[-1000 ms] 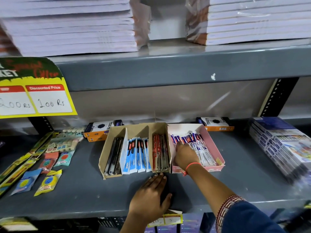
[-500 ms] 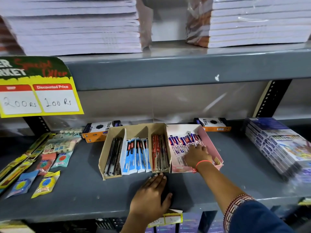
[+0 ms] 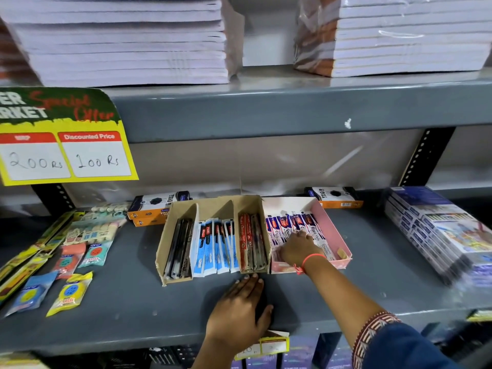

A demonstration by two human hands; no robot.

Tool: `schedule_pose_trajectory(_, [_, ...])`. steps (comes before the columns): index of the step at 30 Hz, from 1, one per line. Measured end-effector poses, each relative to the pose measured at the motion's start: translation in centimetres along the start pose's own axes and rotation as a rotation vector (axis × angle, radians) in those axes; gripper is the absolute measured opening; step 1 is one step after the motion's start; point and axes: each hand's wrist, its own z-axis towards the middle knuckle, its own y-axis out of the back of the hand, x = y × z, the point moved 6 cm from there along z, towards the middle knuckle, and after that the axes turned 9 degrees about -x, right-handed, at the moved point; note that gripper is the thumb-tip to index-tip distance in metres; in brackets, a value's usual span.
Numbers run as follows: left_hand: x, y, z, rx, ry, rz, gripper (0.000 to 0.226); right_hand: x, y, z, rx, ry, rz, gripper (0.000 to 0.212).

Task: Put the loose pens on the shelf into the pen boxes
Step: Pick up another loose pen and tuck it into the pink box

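Packaged pens (image 3: 292, 227) with blue-red-white wrappers lie side by side in pink box (image 3: 336, 235), which sits on grey shelf (image 3: 133, 310) touching the right side of the brown cardboard box (image 3: 213, 206). Right hand (image 3: 298, 249) is inside the pink box, palm down on the pens, fingers (image 3: 300, 234) spread and pressing flat on the wrappers, not clearly pinching any; orange thread band (image 3: 310, 259) on the wrist, blue sleeve (image 3: 399, 347) with patterned cuff lower right. Cardboard box has three compartments: dark pens (image 3: 179, 249) left, blue-white pen packs (image 3: 215, 246) middle, red pen packs (image 3: 249, 241) right. Left hand (image 3: 239, 312) rests flat on the shelf just in front of the cardboard box, fingers extended together, tips near the box's front edge, holding nothing. Two orange-black boxes (image 3: 157, 209) behind left, another (image 3: 335, 198) behind the pink box. Sharpener and eraser packets (image 3: 72, 291) lie on the shelf far left, stacked packs (image 3: 439, 230) far right. Yellow price sign (image 3: 66, 153) reads 200 Rs and 100 Rs. Notebook stacks (image 3: 127, 41) on the upper shelf
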Motion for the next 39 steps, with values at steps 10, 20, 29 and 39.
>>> schedule_pose_trajectory(10, [-0.1, -0.1, 0.2, 0.023, 0.000, -0.019, 0.061, 0.7, -0.2, -0.2, -0.027, 0.068, -0.024, 0.054])
schedule_pose_trajectory(20, [-0.3, 0.5, 0.1, 0.020, -0.013, 0.010, 0.060, -0.2, -0.1, -0.1, 0.029, 0.055, 0.023, 0.051])
schedule_pose_trajectory(29, [0.2, -0.1, -0.1, 0.020, 0.013, -0.004, 0.062, 2.4, 2.7, -2.9, -0.434, 0.197, 0.109, 0.062])
schedule_pose_trajectory(39, [3.0, 0.6, -2.5, 0.228, 0.133, 0.077, 0.028, 14.8, -1.4, -10.7, -0.345, 0.663, 0.473, 0.062])
